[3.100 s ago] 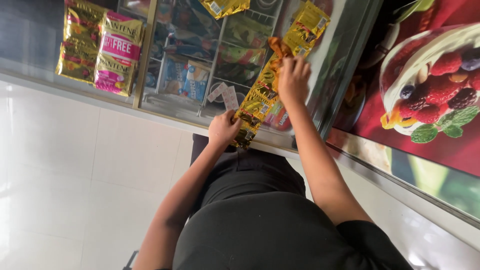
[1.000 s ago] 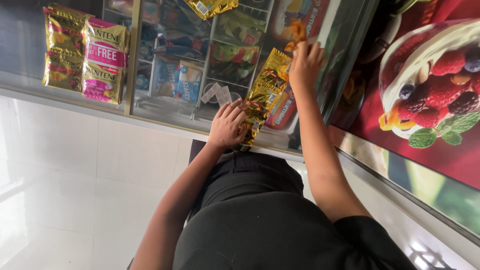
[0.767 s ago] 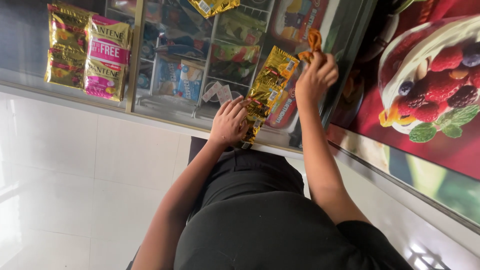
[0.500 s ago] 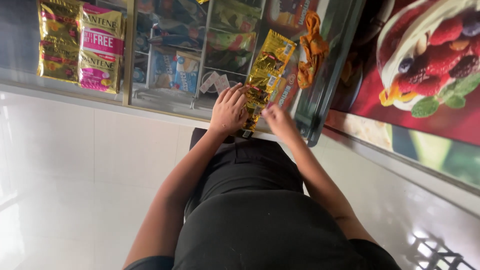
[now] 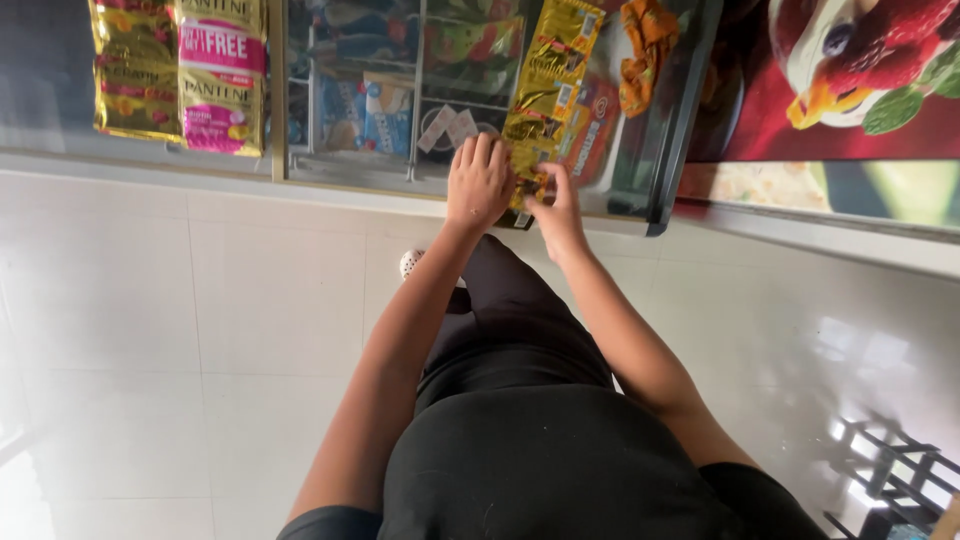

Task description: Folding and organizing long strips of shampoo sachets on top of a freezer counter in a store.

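Sachet strip [image 5: 548,95], gold, glossy, lying lengthwise on the glass top [image 5: 350,100] of a freezer chest; lower end at the near edge of the glass, upper end running out of the top of the picture.

Left hand [image 5: 480,180]: palm down, fingers together and laid flat over the left side of the strip's lower end, pressing it against the glass.

Right hand [image 5: 556,205]: just beside the left, fingers bent, tips closed on the right edge of the strip's lowest sachets in a pinch; how firm the pinch is cannot be told.

Orange cloth [image 5: 645,45]: crumpled, on the glass, to the right of the strip and apart from it.

Second strip [image 5: 180,70]: gold and pink sachets, lying flat at the far left of the glass, well apart from both hands.

Frozen packets [image 5: 365,105]: blue and green, seen through the glass in wire compartments, left of the gold strip.

Freezer frame [image 5: 680,120]: dark, right of the cloth.

Dessert poster [image 5: 850,70]: red, with berries, at the right edge.

Floor [image 5: 200,330]: pale tiles, below the chest. Person in black, one white shoe [image 5: 411,263] showing.
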